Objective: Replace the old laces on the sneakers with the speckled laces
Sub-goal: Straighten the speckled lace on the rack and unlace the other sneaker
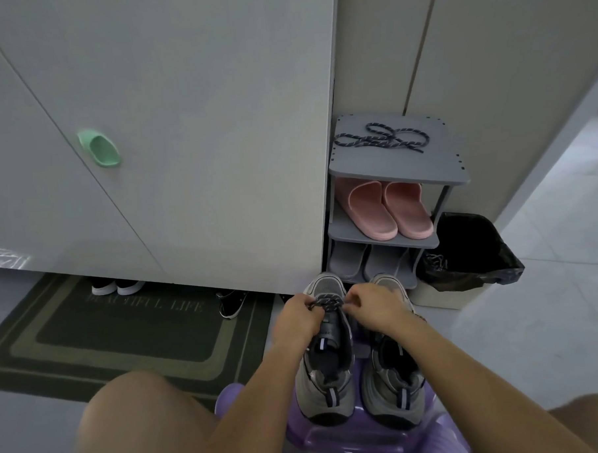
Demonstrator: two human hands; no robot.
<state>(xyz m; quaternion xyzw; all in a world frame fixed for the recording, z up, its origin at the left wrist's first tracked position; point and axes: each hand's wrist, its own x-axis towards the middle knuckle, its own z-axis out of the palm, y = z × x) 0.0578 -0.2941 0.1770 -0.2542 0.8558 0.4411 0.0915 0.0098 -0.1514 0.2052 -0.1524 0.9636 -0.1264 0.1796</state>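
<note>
Two grey sneakers stand side by side on a purple plastic stool (pixel 337 440), toes pointing away from me. A speckled lace (pixel 326 302) crosses the front eyelets of the left sneaker (pixel 326 372). My left hand (pixel 299 313) pinches that lace on the left side. My right hand (pixel 374 307) pinches it on the right, partly covering the toe of the right sneaker (pixel 393 386). A second speckled lace (pixel 383 138) lies looped on top of the grey shoe rack (pixel 398 174).
The shoe rack holds pink slippers (pixel 386 210) and grey slippers below. A bin with a black bag (pixel 470 249) stands to its right. White cabinet doors (pixel 184 145) rise ahead, a dark doormat (pixel 124 330) lies at the left, and dark shoes (pixel 232 303) stick out under the cabinet.
</note>
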